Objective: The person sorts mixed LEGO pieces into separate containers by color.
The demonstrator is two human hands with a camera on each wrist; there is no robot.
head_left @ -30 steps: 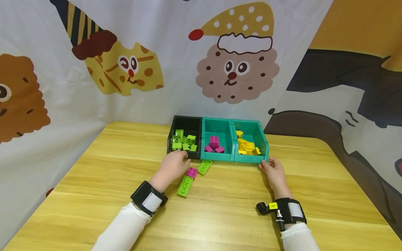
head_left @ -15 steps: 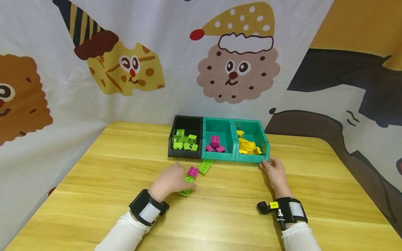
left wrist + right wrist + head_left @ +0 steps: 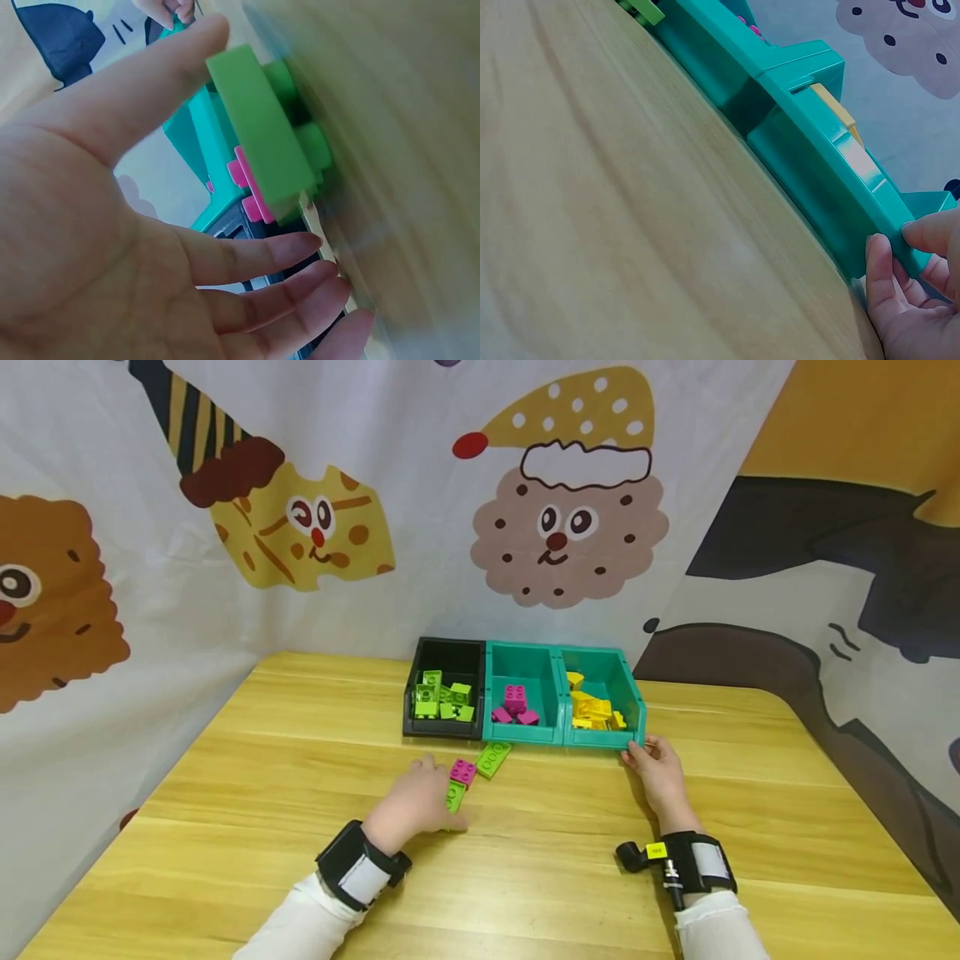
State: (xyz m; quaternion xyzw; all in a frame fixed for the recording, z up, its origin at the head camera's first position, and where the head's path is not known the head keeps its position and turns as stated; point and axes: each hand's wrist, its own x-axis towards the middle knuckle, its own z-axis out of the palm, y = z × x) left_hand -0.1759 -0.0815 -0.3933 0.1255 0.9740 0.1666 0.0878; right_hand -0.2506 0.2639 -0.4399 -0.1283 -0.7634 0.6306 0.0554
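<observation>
The left hand [image 3: 415,800] rests low on the wooden counter [image 3: 262,793], thumb and fingers pinching a long green brick [image 3: 264,142]. In the left wrist view the brick stands tipped up on its edge, studs against the counter, thumb on its upper end and the other fingers spread below it. From the head camera only the brick's top end shows past the fingers. Just beyond it, at one o'clock from the left hand, a small pink brick [image 3: 462,771] lies flat, and touching that, further toward one o'clock, lies a second long green brick [image 3: 492,759].

The right hand [image 3: 657,772] sits at three o'clock from the left hand, well apart from it. Its fingers and thumb curl around the front right corner of the right teal bin [image 3: 626,697], gripping the rim.

Three bins stand in a row at twelve o'clock, touching side by side. The black bin [image 3: 447,655] on the left holds green bricks. The middle teal bin [image 3: 522,662] holds pink bricks. The right teal bin holds yellow bricks. A cloth backdrop [image 3: 480,493] printed with cartoon biscuit faces hangs behind the counter.
</observation>
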